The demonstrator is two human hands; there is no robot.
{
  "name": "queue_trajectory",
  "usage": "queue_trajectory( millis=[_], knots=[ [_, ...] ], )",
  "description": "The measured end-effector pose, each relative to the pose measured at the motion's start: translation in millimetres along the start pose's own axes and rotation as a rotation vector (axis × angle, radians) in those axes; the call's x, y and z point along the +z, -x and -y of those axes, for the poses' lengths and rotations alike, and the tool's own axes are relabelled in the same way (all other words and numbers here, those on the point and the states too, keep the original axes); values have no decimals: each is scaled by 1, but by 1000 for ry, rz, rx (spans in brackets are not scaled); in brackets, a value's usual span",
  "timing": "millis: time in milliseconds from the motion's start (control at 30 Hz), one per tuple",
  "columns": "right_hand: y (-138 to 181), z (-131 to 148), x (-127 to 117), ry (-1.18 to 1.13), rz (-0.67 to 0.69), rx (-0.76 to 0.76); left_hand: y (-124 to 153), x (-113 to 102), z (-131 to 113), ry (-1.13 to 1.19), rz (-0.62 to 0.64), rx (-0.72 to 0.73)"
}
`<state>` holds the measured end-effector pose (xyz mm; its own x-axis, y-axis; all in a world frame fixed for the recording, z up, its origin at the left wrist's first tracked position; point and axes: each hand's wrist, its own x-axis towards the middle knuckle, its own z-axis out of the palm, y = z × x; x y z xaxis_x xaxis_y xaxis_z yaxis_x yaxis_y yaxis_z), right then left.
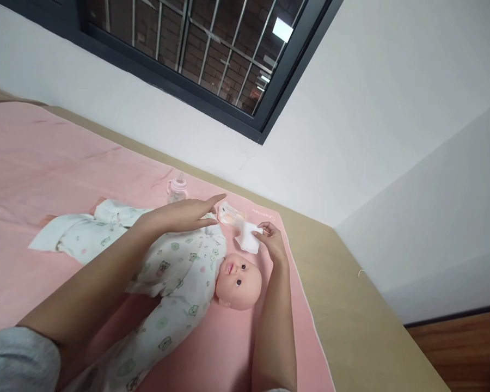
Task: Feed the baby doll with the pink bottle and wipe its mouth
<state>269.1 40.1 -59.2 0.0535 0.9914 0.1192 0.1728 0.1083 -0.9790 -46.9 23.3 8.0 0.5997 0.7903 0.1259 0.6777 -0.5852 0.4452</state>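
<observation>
I am pinching a white wipe (247,238) in my right hand (274,242), thumb and fingertips closed on its near edge, so that it is hanging folded just beyond the doll's head (239,280). My left hand (179,215) is lying open and flat, fingers together and stretched out, holding nothing. It is reaching across the doll's chest (175,261) with its fingertips pointing at the pack of wipes (227,213). I cannot tell whether the palm is pressing on the clothes or only hovering over them.

The doll is lying on its back on the pink blanket (44,163), face up, in a white printed suit. The pack is sitting just past its shoulder, close beside the wipe. A small bottle (177,189) is standing upright near the blanket's far edge, and the wooden table (351,305) is showing to the right.

As I judge it, the wipe needs a wider hold: pinched by one edge, it is bunching up, and a bunched wipe cleans poorly. Spreading it over two or three fingers would give a flat, soft face. The open left hand is well placed to steady the doll's body, provided it is resting lightly and not dragging the suit. The bottle is standing well apart from both hands.
</observation>
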Motion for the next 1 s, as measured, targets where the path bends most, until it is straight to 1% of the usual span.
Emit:
queue_trajectory(
  millis=[100, 167, 267, 333, 400, 500, 567, 667, 733, 833, 933, 1000],
  knots=[
    [7, 22, 2, 54, 41, -79, -6, 11, -10, 35, -74, 42],
    [13, 36, 8, 106, 56, -171, -9, 19, -18, 60, -130, 82],
    [25, 56, 21, 180, 80, -322, -13, 30, -26, 108, -212, 167],
    [35, 69, 31, 237, 112, -387, -15, 34, -29, 140, -250, 200],
    [46, 81, 41, 288, 147, -435, -16, 33, -31, 158, -258, 212],
    [60, 94, 50, 305, 175, -495, -14, 26, -33, 166, -197, 237],
    [66, 99, 53, 257, 166, -513, -12, 19, -34, 197, -143, 278],
    [69, 102, 55, 129, 120, -493, -6, 12, -36, 295, -145, 344],
    [68, 102, 57, 58, 91, -464, -1, 10, -38, 350, -199, 386],
    [67, 101, 63, -29, 77, -422, 6, 9, -45, 396, -321, 442],
    [68, 100, 73, -97, 114, -383, 9, 9, -51, 434, -424, 500],
    [70, 101, 79, -118, 151, -362, 9, 10, -54, 458, -451, 504]
  ],
)
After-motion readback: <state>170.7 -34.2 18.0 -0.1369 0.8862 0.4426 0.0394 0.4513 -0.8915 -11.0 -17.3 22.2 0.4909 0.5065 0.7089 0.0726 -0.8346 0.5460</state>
